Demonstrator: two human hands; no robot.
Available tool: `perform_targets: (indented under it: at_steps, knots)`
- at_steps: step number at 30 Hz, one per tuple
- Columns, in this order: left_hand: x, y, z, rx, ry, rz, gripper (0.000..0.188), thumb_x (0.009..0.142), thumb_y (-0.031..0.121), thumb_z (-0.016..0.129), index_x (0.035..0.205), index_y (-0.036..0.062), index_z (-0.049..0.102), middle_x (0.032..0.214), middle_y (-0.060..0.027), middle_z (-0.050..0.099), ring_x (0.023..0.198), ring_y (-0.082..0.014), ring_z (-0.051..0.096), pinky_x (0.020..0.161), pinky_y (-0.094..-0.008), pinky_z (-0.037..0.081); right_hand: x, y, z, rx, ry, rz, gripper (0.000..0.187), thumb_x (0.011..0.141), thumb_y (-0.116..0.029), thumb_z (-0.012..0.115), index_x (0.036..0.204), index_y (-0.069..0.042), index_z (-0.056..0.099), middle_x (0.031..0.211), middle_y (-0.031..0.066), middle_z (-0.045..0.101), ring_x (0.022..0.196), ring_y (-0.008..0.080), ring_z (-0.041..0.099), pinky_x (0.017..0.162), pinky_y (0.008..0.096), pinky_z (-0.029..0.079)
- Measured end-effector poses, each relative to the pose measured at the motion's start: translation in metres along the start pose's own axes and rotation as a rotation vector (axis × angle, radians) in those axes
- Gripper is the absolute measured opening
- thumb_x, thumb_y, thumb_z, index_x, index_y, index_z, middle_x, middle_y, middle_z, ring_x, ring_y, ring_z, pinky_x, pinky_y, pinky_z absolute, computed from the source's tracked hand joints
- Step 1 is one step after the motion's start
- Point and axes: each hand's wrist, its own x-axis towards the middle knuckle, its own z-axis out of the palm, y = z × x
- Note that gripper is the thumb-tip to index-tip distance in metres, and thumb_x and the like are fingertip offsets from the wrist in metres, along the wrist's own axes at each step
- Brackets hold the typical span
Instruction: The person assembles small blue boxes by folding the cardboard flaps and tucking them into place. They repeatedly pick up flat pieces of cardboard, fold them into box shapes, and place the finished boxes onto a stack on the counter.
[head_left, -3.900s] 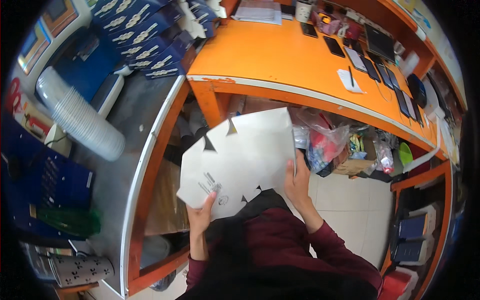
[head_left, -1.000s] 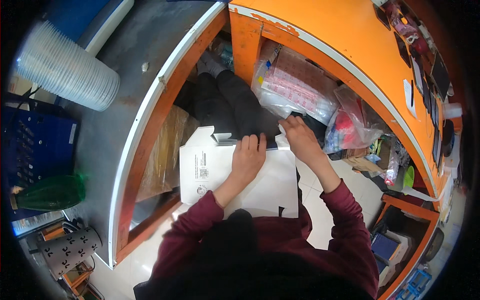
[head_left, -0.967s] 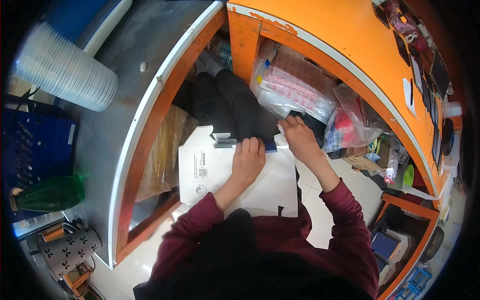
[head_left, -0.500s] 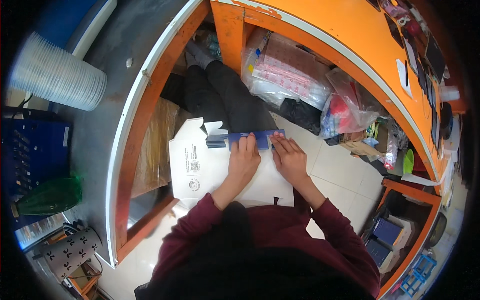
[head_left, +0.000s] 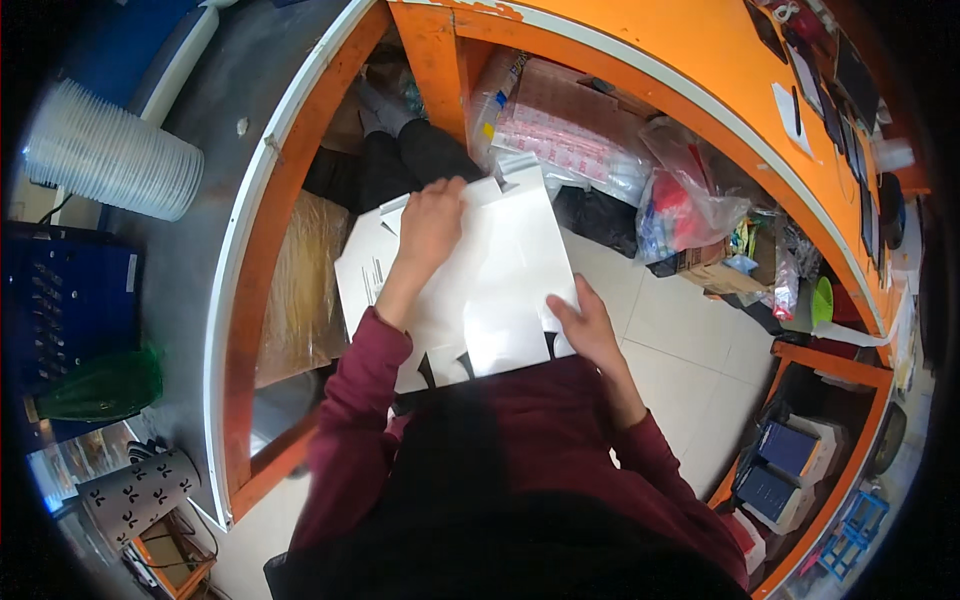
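A white die-cut cardboard sheet (head_left: 510, 265) rests on my lap, with cut flaps along its far and near edges and small dark print on its left part. My left hand (head_left: 432, 225) lies at the far edge with its fingers curled over a folded flap. At the sheet's right edge is my right hand (head_left: 592, 330), its thumb on the card and its other fingers at the outer side, partly hidden. The sheet's blue printed face is turned out of sight.
A dark counter (head_left: 190, 270) on the left carries a stack of clear plastic cups (head_left: 115, 150) and a green bottle (head_left: 100, 388). An orange shelf (head_left: 680, 45) ahead and right holds plastic-wrapped packs (head_left: 575, 125) and bags. Dark blue boxes (head_left: 787, 448) sit at the lower right.
Both hands have left the blue strip, which no longer shows. My left hand moved left and farther away; my right moved slightly nearer. The sheet has shifted, with a broad white panel now on top.
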Motion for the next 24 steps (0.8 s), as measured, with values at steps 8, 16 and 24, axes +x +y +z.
perform_targets:
  at_steps: [8, 16, 24]
  knots:
    - [-0.142, 0.094, -0.016, -0.194, -0.144, 0.209, 0.073, 0.072, 0.030, 0.084, 0.130, 0.0017, 0.050, 0.127, -0.0206, 0.053, 0.119, -0.0412, 0.050, 0.101, -0.0499, 0.042, 0.036, 0.036, 0.013, 0.172, 0.030, -0.030, 0.044, 0.095, -0.019, 0.064, 0.132, 0.002, 0.052, 0.115, 0.0217, 0.068, 0.104, 0.0316, 0.069, 0.087, 0.0424, 0.055]
    - [-0.145, 0.092, -0.026, -0.241, -0.244, 0.283, 0.037, 0.086, -0.002, 0.064, 0.123, -0.0009, 0.062, 0.120, -0.0216, 0.062, 0.110, -0.0407, 0.061, 0.093, -0.0447, 0.051, 0.016, 0.013, 0.010, -0.090, -0.005, 0.065, 0.055, 0.095, -0.028, 0.058, 0.128, 0.013, 0.044, 0.108, 0.0345, 0.064, 0.104, 0.0454, 0.065, 0.092, 0.0492, 0.050]
    - [-0.092, 0.062, -0.008, -0.334, -0.405, 0.225, 0.019, 0.093, 0.009, 0.062, 0.107, -0.0025, 0.067, 0.091, -0.0218, 0.069, 0.085, -0.0402, 0.066, 0.076, -0.0477, 0.049, 0.006, 0.011, -0.017, -0.123, -0.115, 0.178, 0.063, 0.095, -0.028, 0.055, 0.132, 0.019, 0.036, 0.114, 0.0397, 0.062, 0.110, 0.0479, 0.063, 0.095, 0.0499, 0.048]
